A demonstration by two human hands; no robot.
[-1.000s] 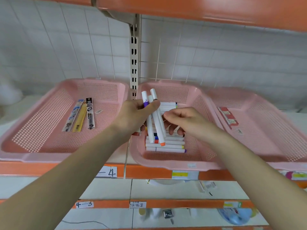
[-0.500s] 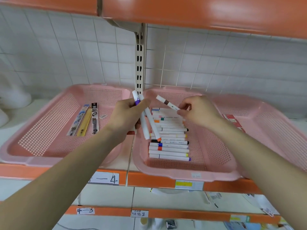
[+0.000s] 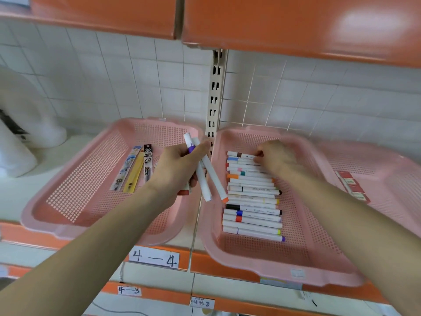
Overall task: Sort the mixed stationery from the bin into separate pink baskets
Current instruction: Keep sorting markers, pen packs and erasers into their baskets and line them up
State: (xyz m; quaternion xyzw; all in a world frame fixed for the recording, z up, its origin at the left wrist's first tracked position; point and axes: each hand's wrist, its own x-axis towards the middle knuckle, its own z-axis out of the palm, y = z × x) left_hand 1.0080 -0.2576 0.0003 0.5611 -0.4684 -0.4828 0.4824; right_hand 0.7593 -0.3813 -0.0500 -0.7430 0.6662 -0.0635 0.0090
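1. Markers, loose pair (image 3: 206,176): two white plastic barrels, round and smooth, one with a purple band near the top, the other ending in an orange tip. Clasped in the left hand (image 3: 180,166), fingers closed round them, tips slanting down over the gap between two baskets.
2. Markers, stacked (image 3: 252,197): white barrels with coloured caps and bands (brown, blue, teal, orange, black, yellow, purple), lying side by side in a row inside the middle basket (image 3: 268,258).
3. Right hand (image 3: 276,159): fingertips pinched on the brown-banded marker (image 3: 241,155) at the far end of the row.
4. Baskets: pink plastic, shallow, perforated grid walls and floor, rounded rims.
5. Left basket (image 3: 75,201): holds flat packaged refills (image 3: 134,171), long and narrow.
6. Right basket (image 3: 387,169): holds red-labelled flat packs (image 3: 352,187).
7. Shelf edge (image 3: 223,265): orange, glossy, with a handwritten label "4—4" (image 3: 154,257).
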